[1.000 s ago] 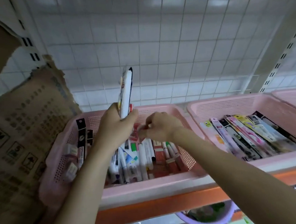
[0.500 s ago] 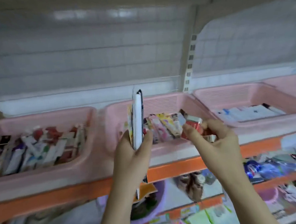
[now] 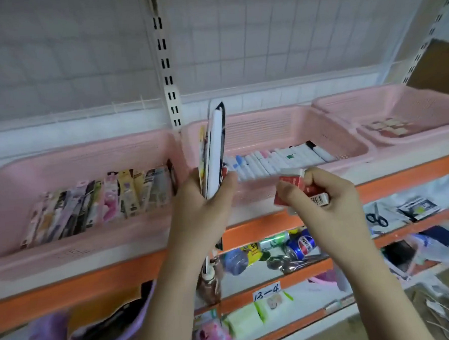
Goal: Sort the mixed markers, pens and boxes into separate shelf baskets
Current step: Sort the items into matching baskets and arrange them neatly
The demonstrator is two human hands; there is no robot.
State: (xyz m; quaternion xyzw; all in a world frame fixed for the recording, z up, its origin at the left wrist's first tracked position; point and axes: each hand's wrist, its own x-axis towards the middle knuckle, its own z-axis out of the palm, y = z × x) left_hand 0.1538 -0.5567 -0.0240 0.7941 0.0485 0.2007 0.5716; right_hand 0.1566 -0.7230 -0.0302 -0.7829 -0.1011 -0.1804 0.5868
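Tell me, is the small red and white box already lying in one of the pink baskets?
No. The right hand grips the red and white box in the air, in front of the middle pink basket.

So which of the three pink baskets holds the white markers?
The middle pink basket, behind both hands, holds the white markers; the left one holds carded pens, the right one small boxes.

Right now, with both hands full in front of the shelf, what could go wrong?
The left hand grips several flat pen packs upright by their lower part; the stack could fan out or slip. The right hand pinches small red boxes over the shelf edge; one may drop. The nearest basket holds markers, so the boxes could get misfiled.
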